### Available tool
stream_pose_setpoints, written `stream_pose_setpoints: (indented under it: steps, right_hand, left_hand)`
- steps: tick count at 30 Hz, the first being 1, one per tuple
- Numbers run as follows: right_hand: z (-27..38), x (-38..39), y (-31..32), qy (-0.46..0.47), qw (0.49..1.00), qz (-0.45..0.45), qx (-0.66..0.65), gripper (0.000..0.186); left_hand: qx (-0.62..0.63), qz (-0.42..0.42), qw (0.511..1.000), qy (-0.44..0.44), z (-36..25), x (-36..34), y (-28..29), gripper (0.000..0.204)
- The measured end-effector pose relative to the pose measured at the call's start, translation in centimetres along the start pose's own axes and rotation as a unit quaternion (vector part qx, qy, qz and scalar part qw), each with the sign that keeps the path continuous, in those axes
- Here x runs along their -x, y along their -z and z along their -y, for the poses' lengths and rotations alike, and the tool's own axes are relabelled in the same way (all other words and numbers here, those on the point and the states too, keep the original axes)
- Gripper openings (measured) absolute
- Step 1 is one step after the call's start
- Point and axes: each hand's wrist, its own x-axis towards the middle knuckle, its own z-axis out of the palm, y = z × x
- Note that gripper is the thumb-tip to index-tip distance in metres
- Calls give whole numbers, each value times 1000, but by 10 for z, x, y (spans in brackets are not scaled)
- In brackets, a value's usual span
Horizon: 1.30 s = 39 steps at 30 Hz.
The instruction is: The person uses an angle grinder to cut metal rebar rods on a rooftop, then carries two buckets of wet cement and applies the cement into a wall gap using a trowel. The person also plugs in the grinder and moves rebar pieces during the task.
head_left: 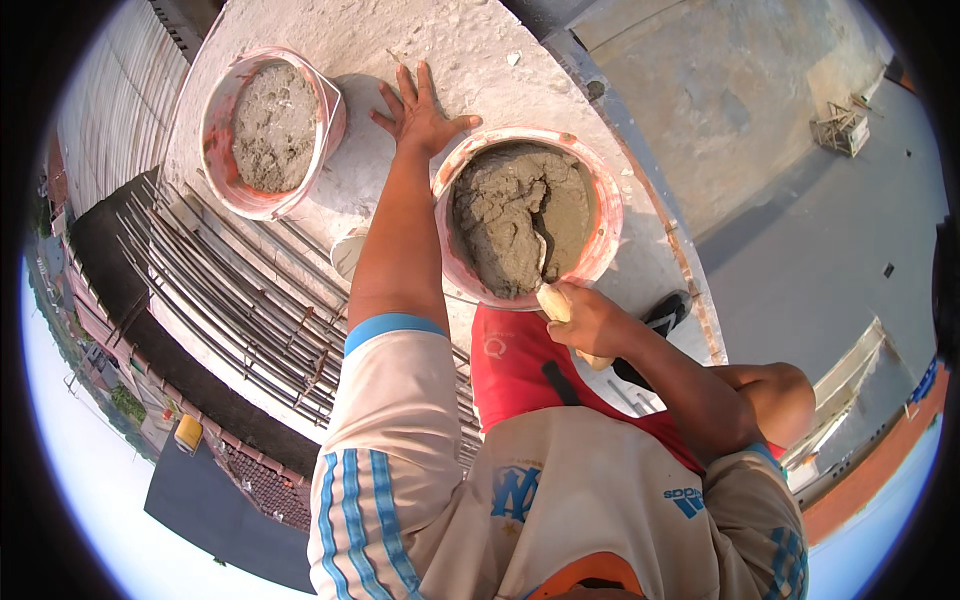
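Note:
My right hand (592, 322) grips the pale wooden handle of a trowel (552, 303) at the near rim of a pinkish bucket (611, 222). Wet grey mortar (500, 215) fills much of that bucket, and the trowel's blade is mostly sunk in it, beside a dark furrow. Beyond the bucket, to its left, my left hand (424, 122) lies flat on the rough concrete surface (440, 35), fingers spread, holding nothing. A second pinkish bucket (216, 150) with a wire handle stands farther left and holds drier-looking, lumpy grey mortar (273, 125).
Long steel bars (235, 300) lie side by side on the left, passing under my left arm. A small pale round container (347, 255) sits by that forearm. A dark sandal (668, 312) shows at right. Past the concrete's edge lies a lower grey floor (800, 230) with a small wooden stand (842, 130).

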Motion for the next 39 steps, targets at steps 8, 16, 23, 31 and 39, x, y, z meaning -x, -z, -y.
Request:
stream_pose_setpoints:
  steps: [8,16,23,31,39]
  right_hand:
    - [-32,20,45,86,994,68,-15,55]
    - [-49,79,147,92,994,59,2,39]
    - [-156,63,227,84,974,-195,82,44]
    - [-345,-87,210,-59,942,-273,189,47]
    - [-390,-200,142,-178,919,-261,237,27]
  left_hand:
    - [-24,29,999,6,2,-9,-5,140]
    - [-10,36,999,-2,13,-19,-16,144]
    - [-35,42,999,-2,25,-25,-20,145]
    - [-38,53,998,-5,20,-21,-13,141]
    - [-50,44,998,-4,15,-18,-13,140]
